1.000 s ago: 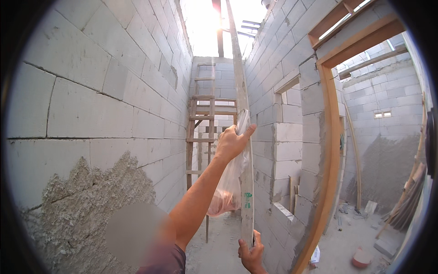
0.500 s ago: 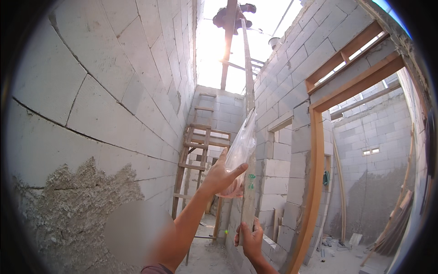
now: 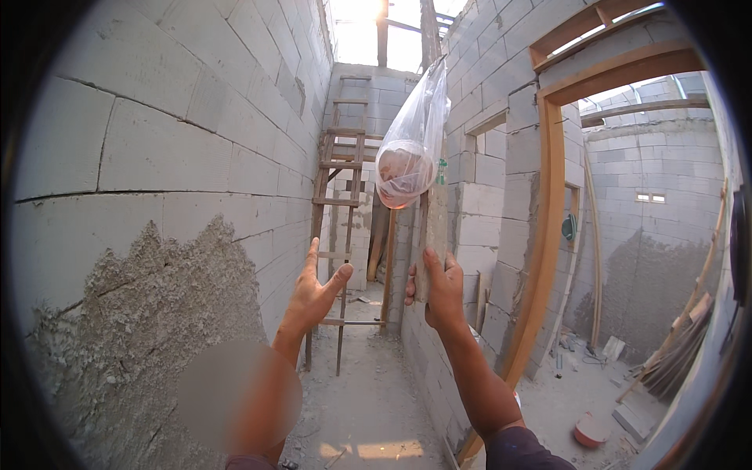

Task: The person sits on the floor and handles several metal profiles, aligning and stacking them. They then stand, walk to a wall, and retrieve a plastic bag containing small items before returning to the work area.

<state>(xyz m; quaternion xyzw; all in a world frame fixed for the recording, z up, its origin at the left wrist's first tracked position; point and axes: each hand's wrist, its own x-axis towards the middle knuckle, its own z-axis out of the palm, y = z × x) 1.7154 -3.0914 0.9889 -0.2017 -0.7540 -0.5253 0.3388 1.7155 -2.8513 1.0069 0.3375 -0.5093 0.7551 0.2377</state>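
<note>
My right hand point(image 3: 445, 286) is wrapped round the lower end of a long, pale wooden batten point(image 3: 435, 223) that stands upright and leans slightly. From the batten higher up hangs a clear plastic bag point(image 3: 429, 110), its lower part rounded by reddish-brown contents I cannot make out. Apart from the bag, below it and to its left, my left hand point(image 3: 312, 296) is open and empty, fingers and thumb spread. The batten's top end is out of view.
Block walls flank a narrow passage; rough mortar point(image 3: 172, 298) coats the left one. A wooden ladder point(image 3: 338, 180) stands ahead. At right is a wooden door frame point(image 3: 540, 258), with a reddish bowl point(image 3: 591, 430) and rubble on the floor beyond. A grey blur hides the lower left.
My left hand has left the bag and moved down and left. The batten and bag have risen, still in my right hand. The view has tilted down; the person overhead is out of sight.
</note>
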